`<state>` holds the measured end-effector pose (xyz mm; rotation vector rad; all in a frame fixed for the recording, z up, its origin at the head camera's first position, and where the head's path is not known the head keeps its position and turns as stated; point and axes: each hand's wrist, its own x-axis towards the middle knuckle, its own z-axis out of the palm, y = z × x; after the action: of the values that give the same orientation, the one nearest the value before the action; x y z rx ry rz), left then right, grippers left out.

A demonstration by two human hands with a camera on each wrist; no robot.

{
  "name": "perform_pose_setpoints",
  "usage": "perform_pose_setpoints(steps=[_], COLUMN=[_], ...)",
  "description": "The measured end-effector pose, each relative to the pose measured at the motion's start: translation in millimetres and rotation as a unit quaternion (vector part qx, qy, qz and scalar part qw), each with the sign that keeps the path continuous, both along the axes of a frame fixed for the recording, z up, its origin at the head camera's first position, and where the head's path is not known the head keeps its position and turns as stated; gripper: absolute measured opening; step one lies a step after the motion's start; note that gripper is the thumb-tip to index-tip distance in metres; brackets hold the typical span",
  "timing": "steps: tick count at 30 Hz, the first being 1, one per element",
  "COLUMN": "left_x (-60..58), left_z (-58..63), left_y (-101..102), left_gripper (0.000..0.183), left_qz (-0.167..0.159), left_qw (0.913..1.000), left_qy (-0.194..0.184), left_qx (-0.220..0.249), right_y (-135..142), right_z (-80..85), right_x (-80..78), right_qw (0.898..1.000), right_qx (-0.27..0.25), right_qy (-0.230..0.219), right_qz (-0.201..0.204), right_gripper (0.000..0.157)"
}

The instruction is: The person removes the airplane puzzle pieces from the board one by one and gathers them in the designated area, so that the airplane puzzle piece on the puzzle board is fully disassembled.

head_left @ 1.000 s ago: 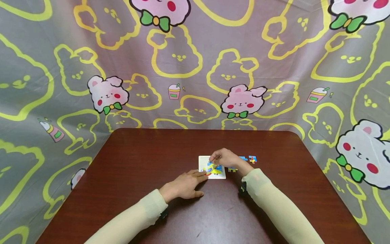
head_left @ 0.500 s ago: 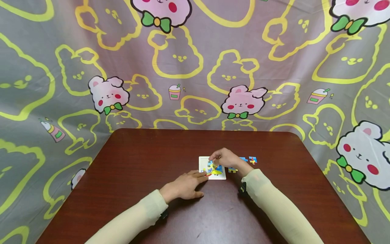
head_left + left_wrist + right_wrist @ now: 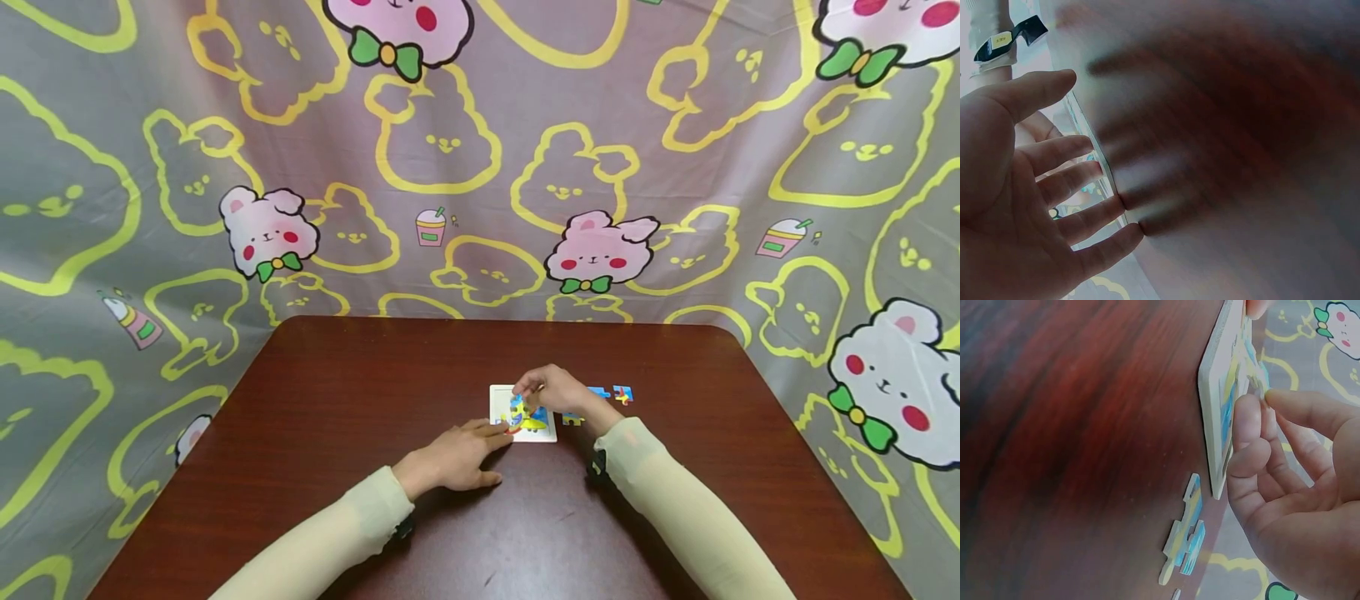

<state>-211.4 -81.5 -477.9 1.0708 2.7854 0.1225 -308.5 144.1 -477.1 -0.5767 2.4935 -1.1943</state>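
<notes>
In the head view a small white puzzle board [image 3: 498, 402] lies on the table, with a yellow, red and blue picture partly laid in it. My right hand [image 3: 553, 388] is over its right side and pinches a puzzle piece [image 3: 517, 405] between thumb and fingertips. The right wrist view shows this piece [image 3: 1258, 370] tilted up from the board's surface. My left hand [image 3: 459, 457] lies with fingers spread, fingertips at the board's near left edge. Seen from the left wrist, the left hand's fingers [image 3: 1091, 219] are nearly straight and hold nothing. Part of the picture is hidden by my hands.
Loose puzzle pieces lie right of the board: one [image 3: 622, 394] farthest right, a blue one [image 3: 598, 391] partly behind my right wrist, and a yellowish one [image 3: 572, 418] nearer. The brown table [image 3: 375, 367] ends at a patterned curtain [image 3: 480, 167].
The puzzle piece in my right fingers has shifted and tilted slightly over the board. Both hands stay in nearly the same place.
</notes>
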Motion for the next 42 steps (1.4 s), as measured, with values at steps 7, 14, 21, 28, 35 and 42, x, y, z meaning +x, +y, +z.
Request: perform_pose_setpoints(steps=[7, 14, 21, 28, 35, 42], left_x=[-0.6, -1.1, -1.2, -1.2, -0.7, -0.6], left_z=[0.4, -0.7, -0.1, 1.0, 2.6, 3.9], left_y=[-0.2, -0.1, 0.6, 0.6, 0.2, 0.3], left_gripper=[0.065, 0.066, 0.066, 0.066, 0.065, 0.065], left_qz=[-0.002, -0.003, 0.003, 0.002, 0.003, 0.004], left_qw=[1.0, 1.0, 0.9999, 0.9999, 0.9999, 0.9999], left_qy=[-0.003, -0.003, -0.01, -0.013, -0.012, -0.013], left_qx=[0.001, 0.0, -0.005, -0.009, -0.007, -0.009], right_y=[1.4, 7.5, 19.1, 32.2, 44.5, 54.5], right_z=[-1.6, 0.3, 1.8, -0.1, -0.5, 1.0], right_x=[-0.2, 0.0, 1.0, -1.5, -1.4, 0.8], right_qw=[1.0, 0.999, 0.998, 0.997, 0.996, 0.996], right_qx=[-0.012, -0.026, -0.029, -0.037, -0.047, -0.041], right_qy=[-0.013, -0.028, -0.038, -0.043, -0.047, -0.045], right_qz=[-0.003, -0.022, -0.032, -0.043, -0.053, -0.069], right_gripper=[0.026, 0.025, 0.024, 0.022, 0.023, 0.02])
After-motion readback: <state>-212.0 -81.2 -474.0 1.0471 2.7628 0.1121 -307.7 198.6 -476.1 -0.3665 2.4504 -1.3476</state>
